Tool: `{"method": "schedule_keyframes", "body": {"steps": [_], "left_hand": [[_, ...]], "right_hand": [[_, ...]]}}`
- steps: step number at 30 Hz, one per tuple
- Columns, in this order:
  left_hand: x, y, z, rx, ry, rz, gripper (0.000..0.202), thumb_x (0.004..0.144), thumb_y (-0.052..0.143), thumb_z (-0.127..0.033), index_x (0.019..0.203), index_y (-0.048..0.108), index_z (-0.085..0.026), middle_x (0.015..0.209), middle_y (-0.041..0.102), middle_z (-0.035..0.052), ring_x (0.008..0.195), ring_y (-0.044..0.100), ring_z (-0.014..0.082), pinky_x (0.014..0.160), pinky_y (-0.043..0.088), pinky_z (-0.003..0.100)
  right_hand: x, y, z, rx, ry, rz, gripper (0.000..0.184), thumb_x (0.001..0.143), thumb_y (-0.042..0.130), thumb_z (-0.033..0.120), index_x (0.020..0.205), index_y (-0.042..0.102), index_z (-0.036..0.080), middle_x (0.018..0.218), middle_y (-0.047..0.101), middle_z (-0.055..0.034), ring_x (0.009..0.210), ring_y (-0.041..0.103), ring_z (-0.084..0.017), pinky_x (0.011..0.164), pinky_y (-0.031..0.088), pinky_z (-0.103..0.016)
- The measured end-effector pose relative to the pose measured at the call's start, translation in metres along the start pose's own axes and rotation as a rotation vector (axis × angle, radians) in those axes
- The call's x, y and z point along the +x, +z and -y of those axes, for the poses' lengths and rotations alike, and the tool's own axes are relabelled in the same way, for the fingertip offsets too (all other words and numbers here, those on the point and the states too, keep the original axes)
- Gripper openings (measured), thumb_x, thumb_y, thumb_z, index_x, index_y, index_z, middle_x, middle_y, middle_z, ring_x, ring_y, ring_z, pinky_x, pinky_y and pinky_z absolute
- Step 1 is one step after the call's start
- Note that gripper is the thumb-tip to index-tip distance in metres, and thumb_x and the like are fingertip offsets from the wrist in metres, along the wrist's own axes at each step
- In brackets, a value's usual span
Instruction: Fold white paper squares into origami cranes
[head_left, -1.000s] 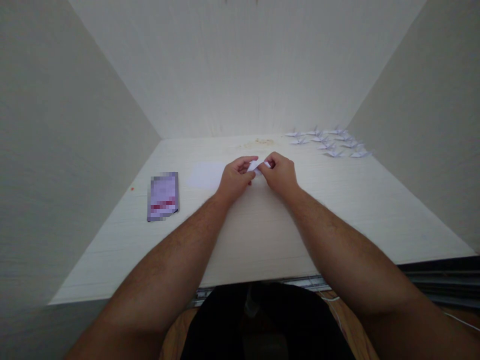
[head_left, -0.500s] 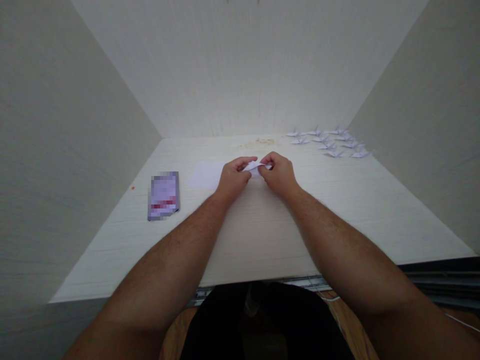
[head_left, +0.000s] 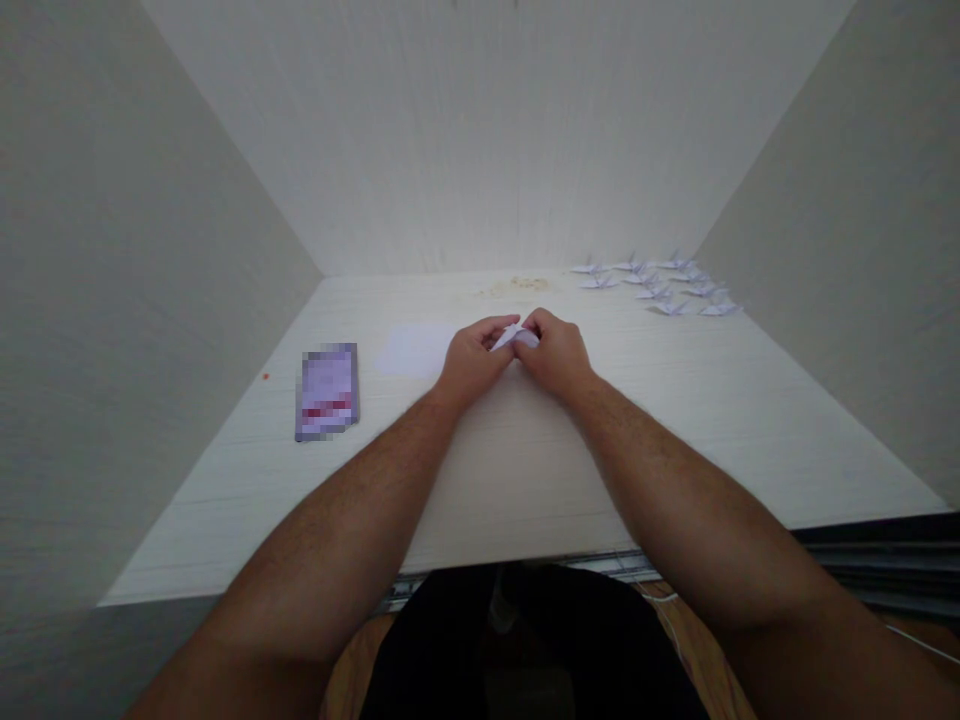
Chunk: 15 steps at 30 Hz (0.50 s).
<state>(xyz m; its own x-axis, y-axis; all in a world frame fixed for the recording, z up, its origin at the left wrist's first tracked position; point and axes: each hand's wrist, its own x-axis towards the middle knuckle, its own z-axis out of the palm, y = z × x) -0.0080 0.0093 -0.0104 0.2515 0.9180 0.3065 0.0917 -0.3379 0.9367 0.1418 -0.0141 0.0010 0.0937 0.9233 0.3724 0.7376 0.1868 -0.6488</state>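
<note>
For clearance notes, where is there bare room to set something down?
Free: the table between right forearm, right wall and paper cranes; also between right forearm and left forearm. Crowded: the far right corner, where cranes cluster, and the middle, where left hand and right hand hold folded paper.

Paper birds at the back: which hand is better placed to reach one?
Probably the right hand: the paper birds sit toward its side, and the left hand is farther away, beside the white sheet. Both hands hold the folded paper, so the right must let go first.
</note>
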Motion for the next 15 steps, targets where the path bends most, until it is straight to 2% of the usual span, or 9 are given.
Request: {"method": "schedule_keyframes", "body": {"steps": [7, 15], "left_hand": [[-0.0001, -0.0002, 0.0020, 0.040, 0.051, 0.025, 0.048, 0.073, 0.066, -0.012, 0.120, 0.072, -0.014, 0.112, 0.078, 0.0096, 0.100, 0.073, 0.0208, 0.096, 0.056, 0.037], [-0.0015, 0.0009, 0.0015, 0.077, 0.092, 0.040, 0.049, 0.072, 0.063, -0.006, 0.119, 0.074, -0.017, 0.120, 0.076, 0.0073, 0.111, 0.071, 0.0205, 0.105, 0.052, 0.038]], "right_hand": [[0.0005, 0.0031, -0.0030, 0.054, 0.004, -0.035, 0.006, 0.076, 0.061, 0.026, 0.078, 0.056, 0.022, 0.070, 0.061, 0.0022, 0.065, 0.051, -0.015, 0.063, 0.034, -0.029], [-0.0009, 0.0004, 0.0003, -0.035, -0.021, -0.028, 0.007, 0.076, 0.060, 0.022, 0.082, 0.057, 0.023, 0.074, 0.063, -0.0006, 0.068, 0.053, -0.017, 0.063, 0.033, -0.030]]}}
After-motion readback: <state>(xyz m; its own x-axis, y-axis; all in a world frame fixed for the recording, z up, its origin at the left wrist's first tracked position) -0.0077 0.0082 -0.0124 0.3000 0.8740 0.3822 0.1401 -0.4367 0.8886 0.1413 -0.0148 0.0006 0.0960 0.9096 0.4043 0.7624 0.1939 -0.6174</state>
